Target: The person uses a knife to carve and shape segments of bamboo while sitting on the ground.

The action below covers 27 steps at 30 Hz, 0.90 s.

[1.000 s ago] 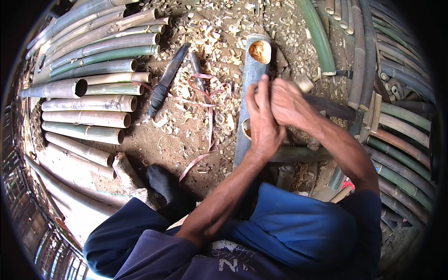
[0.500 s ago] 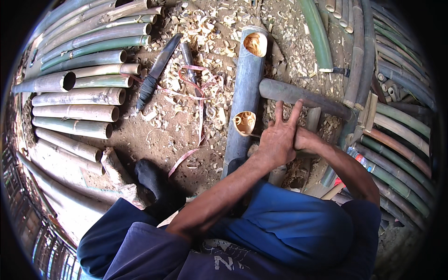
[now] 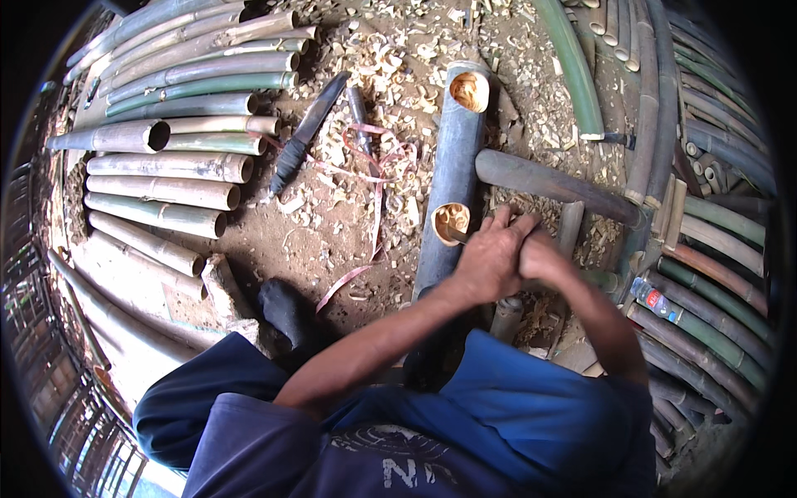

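Observation:
My left hand (image 3: 491, 261) and my right hand (image 3: 541, 256) are closed together, the left fingers lapping over the right hand. A narrow-bladed tool (image 3: 456, 236) sticks out from them, its tip inside the lower opening of a thick, dark bamboo pole (image 3: 459, 153). Both hands seem to grip its handle, which they hide. Curled pale shavings show in that opening and fill the upper one. Against the pole's right side lies a bamboo crosspiece (image 3: 552, 180), just beyond my hands. Beneath them my foot and a short bamboo stub (image 3: 506, 319) are partly covered.
A large knife (image 3: 307, 133) with a wrapped handle, a slim tool (image 3: 359, 124) and a tangled pink strip (image 3: 378, 216) lie left of the pole. Cut bamboo lengths (image 3: 170, 168) line the left; more bamboo and a plastic bottle (image 3: 652, 297) are at right. Shavings litter the ground.
My left hand's two outstretched fingers have come down and closed in over the right hand. The tool's blade now shows in the lower opening. The view has shifted slightly.

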Each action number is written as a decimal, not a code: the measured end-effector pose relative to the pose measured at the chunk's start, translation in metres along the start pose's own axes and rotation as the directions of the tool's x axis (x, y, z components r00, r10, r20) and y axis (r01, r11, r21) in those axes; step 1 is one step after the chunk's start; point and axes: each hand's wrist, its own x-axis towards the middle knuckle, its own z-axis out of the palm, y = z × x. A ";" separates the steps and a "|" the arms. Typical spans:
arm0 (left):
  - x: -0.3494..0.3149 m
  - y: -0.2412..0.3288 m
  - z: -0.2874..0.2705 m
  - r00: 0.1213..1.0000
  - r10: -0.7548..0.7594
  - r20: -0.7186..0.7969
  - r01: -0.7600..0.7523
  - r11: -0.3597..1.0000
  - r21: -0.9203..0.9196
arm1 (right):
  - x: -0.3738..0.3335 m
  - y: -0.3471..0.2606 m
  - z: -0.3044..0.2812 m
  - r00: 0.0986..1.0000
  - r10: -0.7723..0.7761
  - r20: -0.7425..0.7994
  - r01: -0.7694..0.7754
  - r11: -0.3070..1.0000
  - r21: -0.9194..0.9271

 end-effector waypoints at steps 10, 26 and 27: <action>0.005 0.000 -0.047 0.748 -0.043 0.662 -0.048 0.992 0.119 | -0.010 -0.067 0.054 0.935 0.233 -0.267 0.093 0.566 0.819; -0.034 0.097 -0.199 0.980 0.172 -0.105 -0.153 0.973 0.171 | -0.088 -0.071 -0.002 0.965 0.236 -0.115 0.035 0.319 0.947; -0.035 0.099 -0.199 0.977 0.192 -0.095 -0.172 0.967 0.186 | -0.103 -0.071 -0.006 0.952 0.278 -0.125 0.022 0.346 0.938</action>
